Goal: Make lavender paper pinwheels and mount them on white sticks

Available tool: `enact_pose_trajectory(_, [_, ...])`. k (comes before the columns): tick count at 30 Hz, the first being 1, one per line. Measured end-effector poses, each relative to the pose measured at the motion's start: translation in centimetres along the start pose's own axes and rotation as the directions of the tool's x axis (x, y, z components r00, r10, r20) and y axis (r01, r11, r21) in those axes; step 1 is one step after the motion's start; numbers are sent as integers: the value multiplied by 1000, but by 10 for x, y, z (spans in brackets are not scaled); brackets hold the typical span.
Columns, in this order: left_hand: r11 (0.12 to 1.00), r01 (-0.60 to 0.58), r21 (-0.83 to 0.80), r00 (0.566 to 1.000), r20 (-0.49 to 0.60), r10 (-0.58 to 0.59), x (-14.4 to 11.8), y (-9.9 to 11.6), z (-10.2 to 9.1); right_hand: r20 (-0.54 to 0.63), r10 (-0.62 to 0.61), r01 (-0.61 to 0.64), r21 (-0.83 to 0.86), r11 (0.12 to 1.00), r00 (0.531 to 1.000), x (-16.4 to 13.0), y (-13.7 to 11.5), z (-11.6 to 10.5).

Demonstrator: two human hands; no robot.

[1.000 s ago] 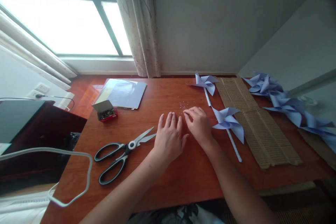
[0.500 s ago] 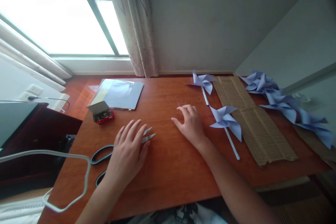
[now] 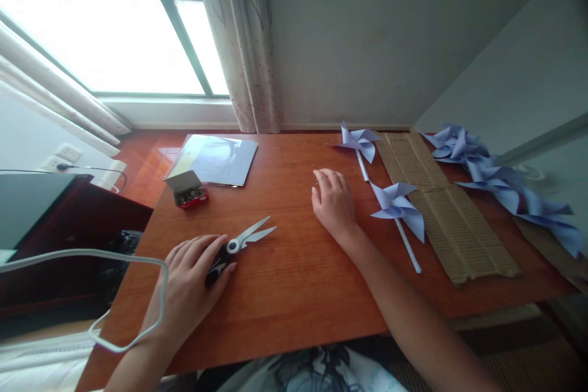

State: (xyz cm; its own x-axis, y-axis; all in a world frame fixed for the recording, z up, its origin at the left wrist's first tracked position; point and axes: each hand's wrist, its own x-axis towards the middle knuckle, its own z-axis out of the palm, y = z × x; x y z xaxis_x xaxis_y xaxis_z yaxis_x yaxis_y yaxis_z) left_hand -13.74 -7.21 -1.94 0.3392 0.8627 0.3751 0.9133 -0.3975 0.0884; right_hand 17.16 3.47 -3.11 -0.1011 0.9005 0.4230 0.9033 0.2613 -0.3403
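Note:
My left hand (image 3: pixel 190 278) lies over the handles of the scissors (image 3: pixel 234 246), thumb on the near side and fingers on the far side, closed round them. The scissors' blades are spread and point to the right, and their handle loops are hidden under the hand. Near the middle of the table, my right hand (image 3: pixel 334 201) rests with bent fingers drawn together and fingertips down on the wood. A few tiny pale bits show by its fingertips; whatever is under the fingers is hidden. To the right of this hand lies a paper pinwheel (image 3: pixel 395 207) on a white stick.
A second pinwheel (image 3: pixel 359 142) lies farther back, beside a cardboard sheet (image 3: pixel 441 208). More pinwheels (image 3: pixel 500 180) are heaped at the far right. On the left are a small open box (image 3: pixel 190 197) of metal pieces, plastic-covered sheets (image 3: pixel 220 159) and a white cable (image 3: pixel 164 294).
My left hand has drawn back from above the blades onto the scissors' handles. My right hand's thumb has moved in towards its fingers, and the hand now covers most of the scattered bits.

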Motion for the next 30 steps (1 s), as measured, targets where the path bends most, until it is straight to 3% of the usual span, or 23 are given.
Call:
enact_pose_trajectory(9, [997,65,52,998,23,-66,20,-5,-5,-20,-69,71,162,984,997,-19,-16,-15])
enact_pose_trajectory(17, [986,140,91,986,79,-147,38,-11,1,96,3,-30,284,958,995,-34,-13,-15])
enact_pose_trajectory(20, [987,151,51,988,14,-152,47,4,0,113,65,-104,391,915,991,-33,-14,-15])
enact_pose_trajectory(23, [968,100,-230,994,-13,-106,65,40,1,118,89,-137,502,854,989,-33,-19,-15])
enact_pose_trajectory(25, [874,91,-478,995,16,-95,80,70,7,127,84,-141,562,815,988,-35,-22,-16])
enact_pose_trajectory(26, [782,111,-614,994,69,-87,89,85,13,133,82,-146,604,784,988,-35,-23,-15])
enact_pose_trajectory(28, [518,212,-829,977,195,-87,104,111,28,138,85,-157,689,708,987,-36,-23,-15])
enact_pose_trajectory(30, [276,310,-910,948,274,-159,115,127,45,139,105,-174,734,657,985,-36,-22,-13])
